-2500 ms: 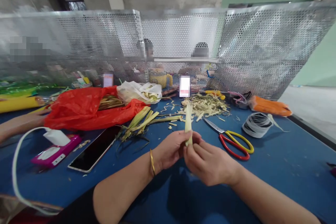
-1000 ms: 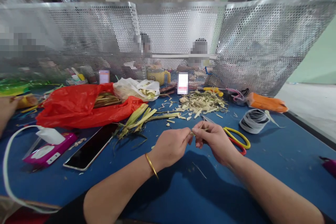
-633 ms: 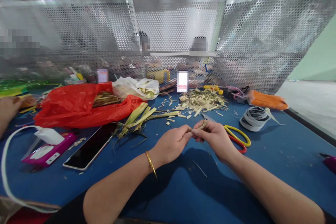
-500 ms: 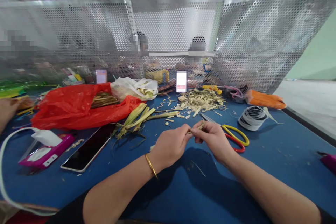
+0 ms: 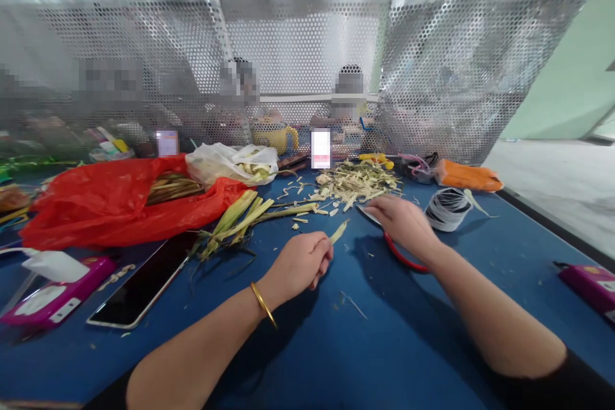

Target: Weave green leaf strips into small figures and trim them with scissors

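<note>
My left hand (image 5: 300,262) is closed in a loose fist on the blue table (image 5: 432,346), pinching a short pale green leaf strip (image 5: 339,231) that sticks out toward the right. A gold bangle sits on that wrist. My right hand (image 5: 402,220) lies palm down on the scissors (image 5: 401,257), fingers curled over the handles. Only the red handle loop and the blade tip (image 5: 366,212) show; the yellow handle is hidden under the hand. The two hands are apart.
Leaf stalks (image 5: 240,218) lie by a red plastic bag (image 5: 110,205) and a white bag (image 5: 230,163). Beyond are a scrap pile (image 5: 355,182), a white band coil (image 5: 446,208), a phone (image 5: 139,282) and a pink device (image 5: 48,295). People sit behind a perforated metal screen (image 5: 298,64).
My hands have parted. The right hand let go of the leaf strip and moved right and forward onto the scissors. The left hand keeps the strip. The view shifted right.
</note>
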A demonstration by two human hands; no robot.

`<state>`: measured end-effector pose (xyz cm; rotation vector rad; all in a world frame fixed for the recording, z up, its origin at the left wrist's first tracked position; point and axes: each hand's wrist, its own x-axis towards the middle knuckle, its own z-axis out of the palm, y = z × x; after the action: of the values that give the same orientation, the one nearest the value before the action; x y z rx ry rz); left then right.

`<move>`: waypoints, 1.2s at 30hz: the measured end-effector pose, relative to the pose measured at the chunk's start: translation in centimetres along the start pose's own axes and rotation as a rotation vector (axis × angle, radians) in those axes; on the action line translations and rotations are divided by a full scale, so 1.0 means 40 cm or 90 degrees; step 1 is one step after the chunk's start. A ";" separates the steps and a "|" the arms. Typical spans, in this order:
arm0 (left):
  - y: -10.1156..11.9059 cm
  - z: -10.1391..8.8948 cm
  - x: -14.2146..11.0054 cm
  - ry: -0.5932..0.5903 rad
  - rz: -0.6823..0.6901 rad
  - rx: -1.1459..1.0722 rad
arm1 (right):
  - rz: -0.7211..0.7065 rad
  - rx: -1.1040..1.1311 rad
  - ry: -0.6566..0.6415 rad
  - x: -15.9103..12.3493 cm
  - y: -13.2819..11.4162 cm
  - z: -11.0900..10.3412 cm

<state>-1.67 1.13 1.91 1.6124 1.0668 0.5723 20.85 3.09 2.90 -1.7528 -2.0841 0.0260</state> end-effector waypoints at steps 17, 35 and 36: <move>-0.001 0.021 -0.003 -0.233 -0.215 -0.319 | 0.080 -0.554 -0.047 0.020 0.174 0.017; -0.020 0.010 0.026 -0.108 -0.211 -0.381 | -0.112 -0.423 -0.096 -0.008 0.004 0.029; -0.021 0.010 0.028 -0.090 -0.210 -0.386 | -0.139 -0.412 -0.102 -0.013 -0.014 0.028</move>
<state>-1.11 1.91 0.81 0.9131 0.9126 0.4878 20.01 2.74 1.87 -1.8861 -2.5844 -0.6595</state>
